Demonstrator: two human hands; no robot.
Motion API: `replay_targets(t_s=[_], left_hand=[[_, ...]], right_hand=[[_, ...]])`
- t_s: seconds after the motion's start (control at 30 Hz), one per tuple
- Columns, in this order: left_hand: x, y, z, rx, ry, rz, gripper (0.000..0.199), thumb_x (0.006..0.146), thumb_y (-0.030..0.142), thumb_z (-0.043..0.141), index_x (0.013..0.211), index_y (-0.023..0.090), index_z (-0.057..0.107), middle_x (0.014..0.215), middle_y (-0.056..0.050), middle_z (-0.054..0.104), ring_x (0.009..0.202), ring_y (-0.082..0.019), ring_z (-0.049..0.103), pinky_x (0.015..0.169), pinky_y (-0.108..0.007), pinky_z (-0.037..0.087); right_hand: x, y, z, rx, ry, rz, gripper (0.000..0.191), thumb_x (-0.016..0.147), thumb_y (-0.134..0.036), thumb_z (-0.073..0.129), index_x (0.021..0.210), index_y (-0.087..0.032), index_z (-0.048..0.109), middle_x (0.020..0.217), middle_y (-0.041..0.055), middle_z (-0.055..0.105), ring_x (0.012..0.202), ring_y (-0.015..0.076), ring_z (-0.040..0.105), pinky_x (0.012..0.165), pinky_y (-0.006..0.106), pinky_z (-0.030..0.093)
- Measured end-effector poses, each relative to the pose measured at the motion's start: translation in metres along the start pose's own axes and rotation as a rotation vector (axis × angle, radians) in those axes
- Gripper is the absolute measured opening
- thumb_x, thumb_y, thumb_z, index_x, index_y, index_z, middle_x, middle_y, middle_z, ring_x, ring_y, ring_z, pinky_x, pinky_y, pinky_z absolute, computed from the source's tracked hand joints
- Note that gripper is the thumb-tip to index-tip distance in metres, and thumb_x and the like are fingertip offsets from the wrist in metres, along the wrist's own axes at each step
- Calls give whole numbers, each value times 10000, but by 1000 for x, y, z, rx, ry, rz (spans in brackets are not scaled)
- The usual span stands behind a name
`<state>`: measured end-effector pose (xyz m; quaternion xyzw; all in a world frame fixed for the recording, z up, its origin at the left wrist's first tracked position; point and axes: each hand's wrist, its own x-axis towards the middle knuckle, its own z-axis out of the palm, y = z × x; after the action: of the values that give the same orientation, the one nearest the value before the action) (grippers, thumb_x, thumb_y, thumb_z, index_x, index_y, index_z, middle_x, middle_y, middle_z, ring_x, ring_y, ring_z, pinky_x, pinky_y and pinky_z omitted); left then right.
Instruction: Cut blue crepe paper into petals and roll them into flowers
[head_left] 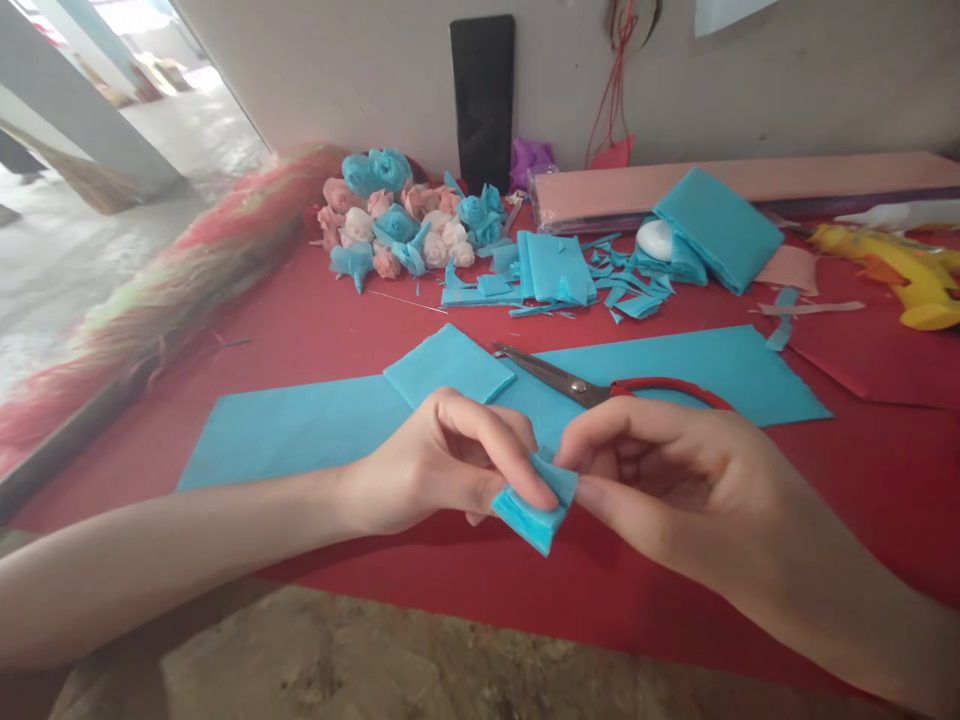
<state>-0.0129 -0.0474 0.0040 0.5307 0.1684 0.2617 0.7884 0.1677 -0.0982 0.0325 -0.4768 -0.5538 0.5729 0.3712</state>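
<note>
We pinch a small folded blue crepe-paper piece (pixel 534 508) between left hand (pixel 442 465) and right hand (pixel 675 480), low centre; rolling it tighter seems next, needing a steady fingertip grip.

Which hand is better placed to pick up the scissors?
Right. The right hand lies just in front of the scissors' red handle; the left hand is farther off. Both pinch the folded paper, so one must let go.
</note>
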Motion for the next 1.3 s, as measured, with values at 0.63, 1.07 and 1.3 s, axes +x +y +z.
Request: replay_targets(t_s=[0.63, 1.07, 1.3], left_hand=[[1, 6, 3, 168, 28, 90, 143, 731, 158, 671, 782, 271, 741, 646, 3, 577, 585, -57, 513, 533, -145, 419], [1, 10, 10, 360, 116, 152, 157, 712, 119, 664, 740, 250, 747, 618, -11, 574, 541, -89, 523, 494, -190, 417], [1, 13, 9, 388, 96, 179, 180, 714, 88, 653, 745, 238, 747, 628, -16, 582, 557, -93, 538, 502, -191, 427]], right_hand=[[1, -3, 5, -68, 17, 15, 67, 689, -143, 512, 642, -190, 502, 506, -62, 425, 438, 21, 400, 375, 66, 330], [-3, 0, 7, -161, -1, -67, 86, 743, -127, 433, 694, -195, 413, 526, -67, 395, 455, 44, 380, 405, 127, 308], [-3, 5, 2, -231, -45, -82, 57, 800, -206, 450, 745, -194, 455, 605, -28, 456, 532, 73, 443, 408, 162, 301]])
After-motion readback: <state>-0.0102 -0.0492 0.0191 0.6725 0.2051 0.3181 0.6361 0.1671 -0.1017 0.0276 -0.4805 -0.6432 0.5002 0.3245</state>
